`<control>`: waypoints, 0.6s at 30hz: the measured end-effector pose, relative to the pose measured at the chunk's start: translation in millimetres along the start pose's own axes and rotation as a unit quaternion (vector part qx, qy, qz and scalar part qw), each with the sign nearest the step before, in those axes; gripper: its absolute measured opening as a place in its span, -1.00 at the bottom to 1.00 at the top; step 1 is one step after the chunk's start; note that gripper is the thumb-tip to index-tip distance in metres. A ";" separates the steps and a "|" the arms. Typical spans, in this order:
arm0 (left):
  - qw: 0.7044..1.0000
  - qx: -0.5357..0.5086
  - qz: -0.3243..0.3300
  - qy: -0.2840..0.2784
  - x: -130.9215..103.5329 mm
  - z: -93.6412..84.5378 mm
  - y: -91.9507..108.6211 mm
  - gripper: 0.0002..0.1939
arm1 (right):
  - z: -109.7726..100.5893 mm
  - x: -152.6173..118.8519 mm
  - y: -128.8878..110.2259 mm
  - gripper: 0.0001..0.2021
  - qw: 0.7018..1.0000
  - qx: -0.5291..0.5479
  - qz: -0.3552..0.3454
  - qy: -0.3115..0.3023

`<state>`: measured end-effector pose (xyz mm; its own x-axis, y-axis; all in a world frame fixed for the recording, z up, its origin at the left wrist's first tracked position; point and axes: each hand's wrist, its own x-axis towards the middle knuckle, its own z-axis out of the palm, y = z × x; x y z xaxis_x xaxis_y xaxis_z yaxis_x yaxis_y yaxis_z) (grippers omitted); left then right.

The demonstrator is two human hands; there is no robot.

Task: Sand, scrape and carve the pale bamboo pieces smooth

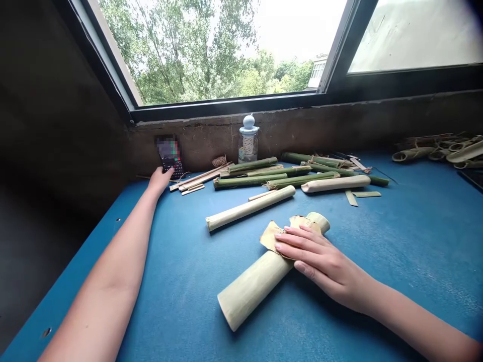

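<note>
Your right hand [317, 256] lies flat, pressing brown-edged, pale paper-like pieces [270, 236] onto the thick, pale bamboo tube [256, 286]; beyond that tube, at far left, your left hand [160, 180] touches a dark phone [169, 155], fingers partly bent.

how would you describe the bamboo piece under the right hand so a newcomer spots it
Find the blue table below the window. The bamboo piece lies slantwise there, partly hidden by the right hand and a yellowish, dark-edged sheet. It is pale and far thicker than the slim pale stick behind it.
</note>
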<state>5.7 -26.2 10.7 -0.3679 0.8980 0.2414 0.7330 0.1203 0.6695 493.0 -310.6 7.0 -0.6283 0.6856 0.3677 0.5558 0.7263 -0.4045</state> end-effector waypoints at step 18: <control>0.999 -0.044 0.004 -0.019 4.0 -1.0 -4.1 -0.53 | -2.2 2.7 -7.7 -0.54 1.000 -0.016 0.003 -0.006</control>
<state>0.6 -23.6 9.6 -0.3391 0.9143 0.2213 0.6822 0.0770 0.7271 488.2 -314.3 12.9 -0.6314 0.6896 0.3547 0.5762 0.7233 -0.3805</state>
